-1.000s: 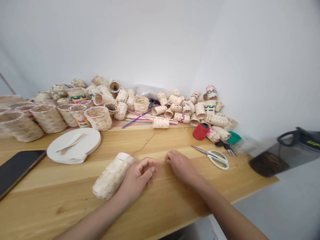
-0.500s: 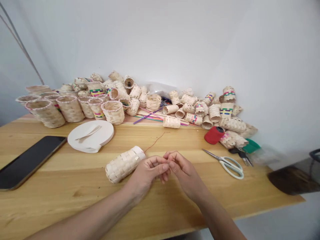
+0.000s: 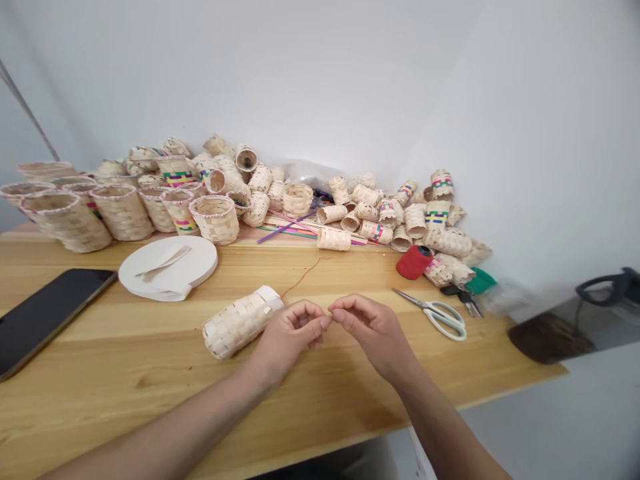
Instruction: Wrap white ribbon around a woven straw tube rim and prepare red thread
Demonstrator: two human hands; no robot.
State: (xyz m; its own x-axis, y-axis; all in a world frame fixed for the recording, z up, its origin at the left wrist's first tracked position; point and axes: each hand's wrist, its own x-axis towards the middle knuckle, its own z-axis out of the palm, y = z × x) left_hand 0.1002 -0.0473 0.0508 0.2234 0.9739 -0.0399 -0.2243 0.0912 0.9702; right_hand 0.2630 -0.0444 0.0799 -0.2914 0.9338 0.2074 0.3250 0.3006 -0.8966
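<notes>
Lying on its side on the wooden table (image 3: 240, 427): pale woven basket (image 3: 240, 325), white band (image 3: 270, 297) around the end toward the hands. Reddish thread (image 3: 301, 275) trails over the wood from just beside that end. Left hand (image 3: 295, 331) overlaps the banded end in view; cannot tell if it touches. Its thumb and forefinger are pinched together, remaining fingers loosely curled. Right hand (image 3: 373, 332) opposite, likewise pinched, fingertips meeting the left's. Whatever sits between the tips is too fine to make out.

Near the basket, on its left: flat roll of white tape (image 3: 206, 262), loose end folded across the top; black phone (image 3: 53, 317) farther left. Right of the hands: scissors (image 3: 437, 317), blades slightly parted; red spool (image 3: 414, 263) behind them; keys (image 3: 470, 301) beside a green object (image 3: 481, 281).

Farther back: upright rimmed baskets (image 3: 215, 221) at left, coloured strips (image 3: 287, 228) mid-table, heap of small woven cylinders (image 3: 367, 212) against the wall (image 3: 325, 80).
</notes>
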